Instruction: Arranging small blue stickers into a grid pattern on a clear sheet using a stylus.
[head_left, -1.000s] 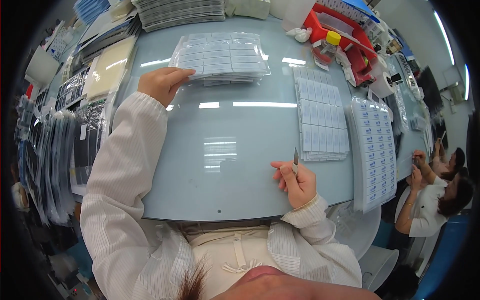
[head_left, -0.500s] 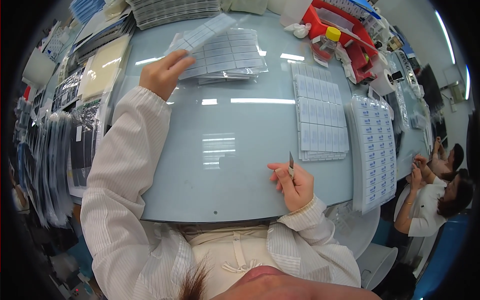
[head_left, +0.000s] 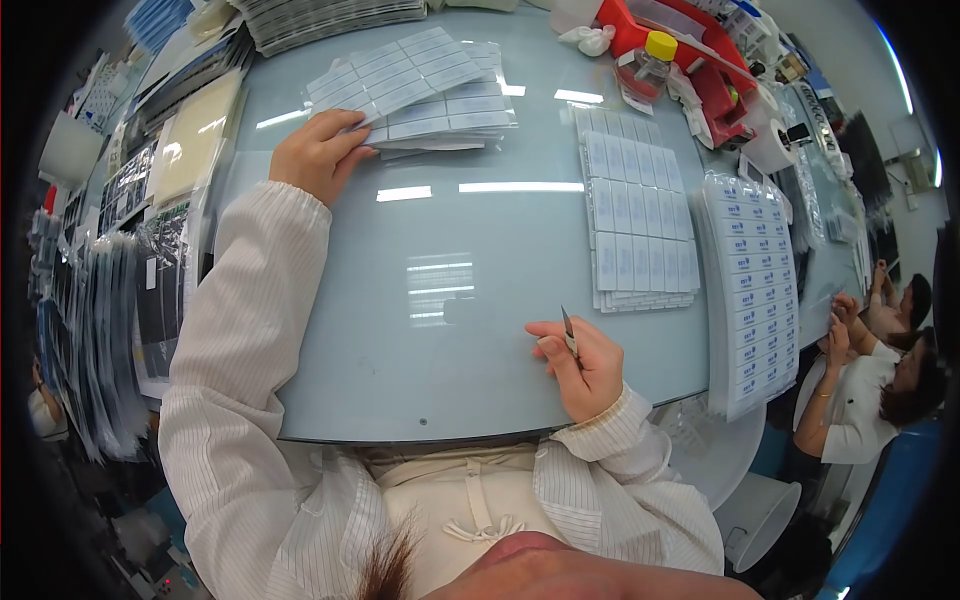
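Note:
My left hand (head_left: pixel 318 155) is at the far left of the table, thumb and fingers closed on the near corner of a pale blue label sheet (head_left: pixel 400 72). That sheet lies askew over a pile of similar sheets (head_left: pixel 445 125), partly covering it. Near the table's front edge, my right hand (head_left: pixel 590 372) grips a small craft knife (head_left: pixel 569 332), its pointed blade sticking up past the fingers. Most of the knife's handle is hidden in the hand. A second stack of label sheets (head_left: pixel 640 210) lies beyond my right hand.
Sheets with blue print (head_left: pixel 755 290) overhang the right edge. At the back right are a yellow-capped bottle (head_left: pixel 648 68), a red bin (head_left: pixel 690 50) and a tape roll (head_left: pixel 768 150). Plastic sleeves (head_left: pixel 100 340) and a cream sheet (head_left: pixel 195 140) lie left. Two people sit at the far right.
The label sheet, earlier lifted and tilted edge-on, now lies flatter across the pile with its face showing. My left hand has come down with it. The knife leans more to the left.

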